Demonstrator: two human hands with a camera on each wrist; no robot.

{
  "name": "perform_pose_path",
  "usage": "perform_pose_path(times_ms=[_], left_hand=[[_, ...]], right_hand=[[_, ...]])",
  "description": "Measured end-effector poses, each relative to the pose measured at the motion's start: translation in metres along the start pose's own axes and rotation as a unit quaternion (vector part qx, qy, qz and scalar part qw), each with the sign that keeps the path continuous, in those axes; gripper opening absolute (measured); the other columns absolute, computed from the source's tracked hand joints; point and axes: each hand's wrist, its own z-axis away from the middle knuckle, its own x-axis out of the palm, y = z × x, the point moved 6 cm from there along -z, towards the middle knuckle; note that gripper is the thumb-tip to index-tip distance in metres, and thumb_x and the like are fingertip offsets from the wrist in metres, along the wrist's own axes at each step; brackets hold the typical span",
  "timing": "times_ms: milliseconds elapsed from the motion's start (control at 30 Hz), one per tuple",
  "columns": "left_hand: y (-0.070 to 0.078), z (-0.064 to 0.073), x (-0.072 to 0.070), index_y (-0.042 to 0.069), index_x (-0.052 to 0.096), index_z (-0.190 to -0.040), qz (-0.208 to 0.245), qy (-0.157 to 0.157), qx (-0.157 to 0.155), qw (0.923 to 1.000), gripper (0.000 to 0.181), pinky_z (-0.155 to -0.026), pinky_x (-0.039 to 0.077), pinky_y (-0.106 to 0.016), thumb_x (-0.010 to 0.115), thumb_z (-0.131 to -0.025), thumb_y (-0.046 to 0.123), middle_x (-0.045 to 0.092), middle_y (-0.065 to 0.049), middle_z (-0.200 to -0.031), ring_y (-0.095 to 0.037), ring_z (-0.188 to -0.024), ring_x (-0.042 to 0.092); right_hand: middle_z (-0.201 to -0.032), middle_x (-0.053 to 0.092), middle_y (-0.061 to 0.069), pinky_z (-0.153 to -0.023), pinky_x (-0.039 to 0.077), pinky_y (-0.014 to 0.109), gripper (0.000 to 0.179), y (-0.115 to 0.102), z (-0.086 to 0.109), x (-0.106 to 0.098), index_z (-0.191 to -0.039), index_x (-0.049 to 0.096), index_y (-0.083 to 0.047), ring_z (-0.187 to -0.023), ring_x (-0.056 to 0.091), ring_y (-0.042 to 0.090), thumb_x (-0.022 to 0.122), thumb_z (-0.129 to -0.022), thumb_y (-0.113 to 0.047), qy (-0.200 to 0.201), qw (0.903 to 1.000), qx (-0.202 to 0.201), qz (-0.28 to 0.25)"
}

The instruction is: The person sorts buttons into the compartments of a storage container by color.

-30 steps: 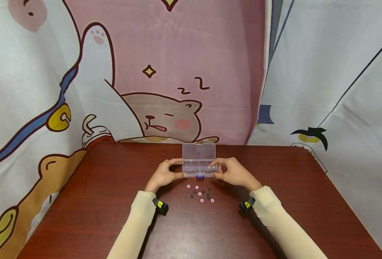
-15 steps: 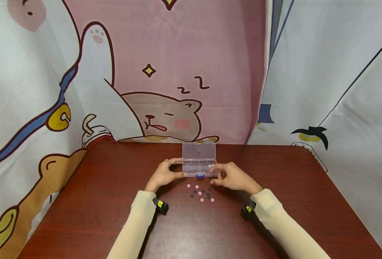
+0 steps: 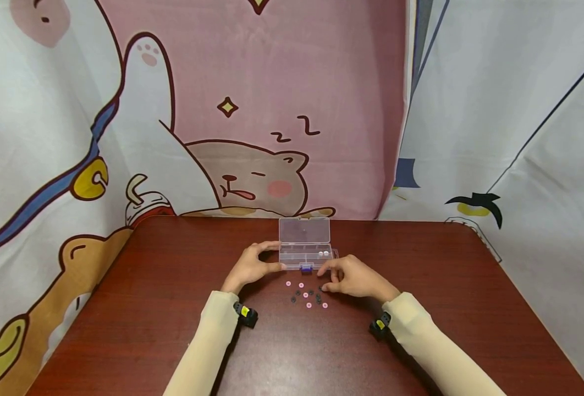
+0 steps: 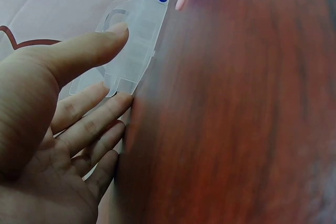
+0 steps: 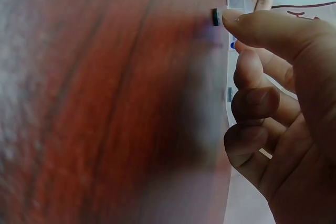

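A clear plastic compartment box [image 3: 294,257] stands on the table with its lid [image 3: 304,230] raised at the back and a blue latch [image 3: 306,270] in front. My left hand [image 3: 252,268] holds the box's left end, thumb at the front corner and fingers at the side and back. Two small white discs [image 3: 323,253] lie in a right-hand compartment. My right hand [image 3: 357,276] is in front of the box's right corner, thumb and index finger apart. Its thumb tip is right at a small black disc [image 5: 215,17], and nothing shows in its grasp.
Several small pink discs [image 3: 305,295] and black discs [image 3: 293,300] lie scattered on the brown table [image 3: 302,352] in front of the box. A cartoon-printed cloth [image 3: 351,110] hangs behind the table's far edge.
My right hand has drawn back from the box's right compartment toward the discs in front, uncovering two white discs inside. The left hand has stayed at the box's left end.
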Motion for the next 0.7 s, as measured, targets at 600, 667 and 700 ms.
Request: perform_pose_path(times_ms=[600,667,700], left_hand=[[-0.0005,-0.0002,-0.0003,0.021,0.066,-0.138,0.008,-0.002,-0.002,1.0,0.061,-0.116,0.038,-0.051,0.088,-0.081,0.028,0.068,0.001,-0.137,-0.03,-0.137,0.049],[-0.0009,-0.0004,0.0001,0.021,0.066,-0.138,0.011,-0.002,-0.003,0.9999,0.061,-0.116,0.038,-0.051,0.088,-0.081,0.027,0.068,0.0,-0.137,-0.03,-0.137,0.049],[-0.0009,-0.0004,0.0002,0.02,0.066,-0.138,0.011,-0.002,-0.003,0.9999,0.061,-0.116,0.038,-0.051,0.089,-0.081,0.027,0.068,0.0,-0.137,-0.03,-0.137,0.049]], right_hand=[[-0.062,0.057,-0.01,-0.052,0.04,0.017,0.008,0.0019,0.0005,0.0097,-0.094,0.077,-0.022,-0.052,0.045,-0.003,0.082,-0.088,-0.019,-0.016,0.9994,-0.011,-0.028],[-0.062,0.058,-0.009,-0.052,0.04,0.018,0.007,0.0018,0.0006,0.0093,-0.092,0.077,-0.022,-0.053,0.046,-0.003,0.082,-0.088,-0.018,-0.017,0.9992,-0.007,-0.035],[-0.062,0.058,-0.009,-0.052,0.04,0.017,0.007,0.002,0.0007,0.0094,-0.091,0.077,-0.021,-0.053,0.046,-0.002,0.082,-0.088,-0.017,-0.016,0.9991,-0.006,-0.038]])
